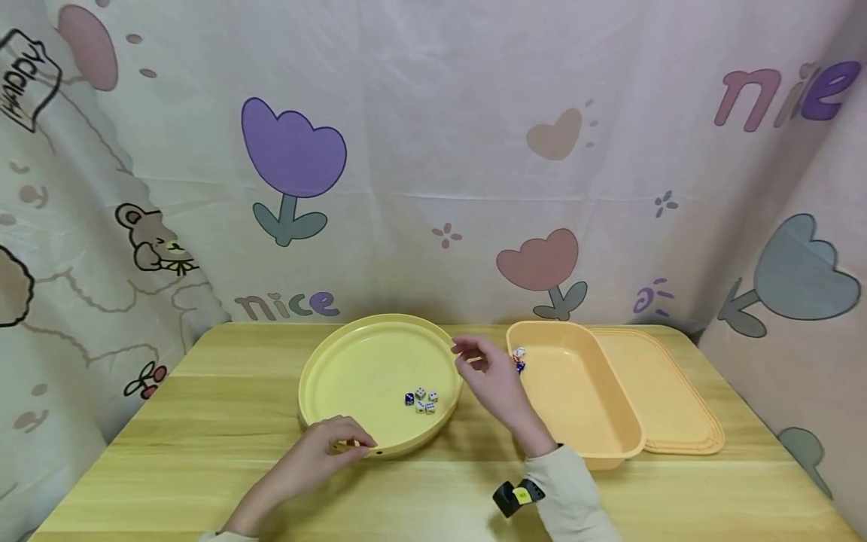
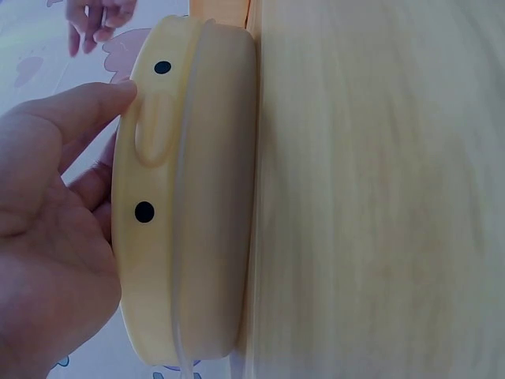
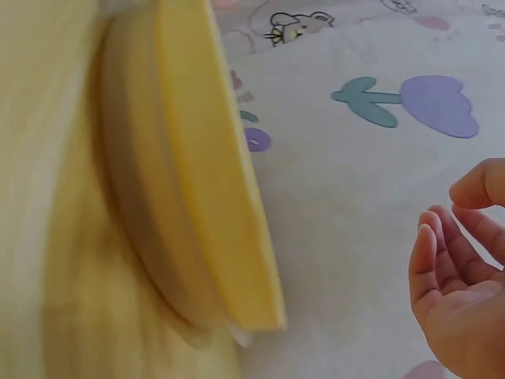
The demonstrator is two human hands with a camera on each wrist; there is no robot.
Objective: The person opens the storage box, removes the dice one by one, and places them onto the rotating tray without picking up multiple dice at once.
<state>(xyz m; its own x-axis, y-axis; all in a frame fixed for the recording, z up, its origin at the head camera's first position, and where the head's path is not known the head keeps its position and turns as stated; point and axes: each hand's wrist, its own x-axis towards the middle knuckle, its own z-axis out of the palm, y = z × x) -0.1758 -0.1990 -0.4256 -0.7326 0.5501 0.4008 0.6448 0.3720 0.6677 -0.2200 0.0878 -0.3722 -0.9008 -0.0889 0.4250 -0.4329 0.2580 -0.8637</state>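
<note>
A round, shallow yellow container (image 1: pixel 352 361) sits on the table, its top face rimmed. Towards the right of that face lies a small cluster of white dice (image 1: pixel 421 393) with a dark blue die (image 1: pixel 409 399). At the near rim, my left hand (image 1: pixel 328 444) pinches the edge between thumb and fingers; the left wrist view has the thumb (image 2: pixel 118 95) on the edge beside black dots on the side wall. My right hand (image 1: pixel 491 376) hovers by the container's right rim, fingers loosely curled, holding nothing. In the right wrist view its fingers (image 3: pixel 442 253) are apart from the container.
Right of the container stands an orange rectangular bin (image 1: pixel 576 391) with a few small dice (image 1: pixel 520 366) at its left side. Its flat lid (image 1: pixel 660 391) lies beyond it. A printed curtain (image 1: pixel 406 150) hangs behind the wooden table (image 1: pixel 217 421).
</note>
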